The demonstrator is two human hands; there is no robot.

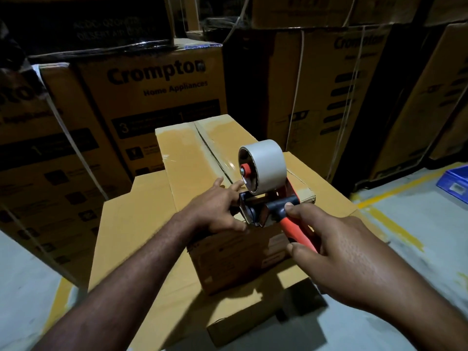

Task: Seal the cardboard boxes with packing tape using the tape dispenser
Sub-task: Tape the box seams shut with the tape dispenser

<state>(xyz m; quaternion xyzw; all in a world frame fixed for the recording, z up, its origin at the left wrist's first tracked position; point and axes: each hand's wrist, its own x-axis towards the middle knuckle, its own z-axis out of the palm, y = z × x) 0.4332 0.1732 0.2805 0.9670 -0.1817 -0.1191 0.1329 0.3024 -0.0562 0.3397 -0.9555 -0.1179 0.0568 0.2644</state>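
A small brown cardboard box [187,158] lies on top of a wider flat box [131,224], its two top flaps meeting along a centre seam with glossy tape over it. A tape dispenser [263,198] with a red handle, black body and a grey-white tape roll [266,168] sits at the near end of that seam. My right hand [334,252] grips the red handle from the right. My left hand [217,209] rests on the box top beside the dispenser's front, fingers spread and touching its black frame.
Tall stacked Crompton appliance cartons [154,97] wall in the back and left, and more cartons [336,92] stand at the right. A blue plastic crate [455,183] sits on the grey floor at the far right, beside yellow floor lines [390,219].
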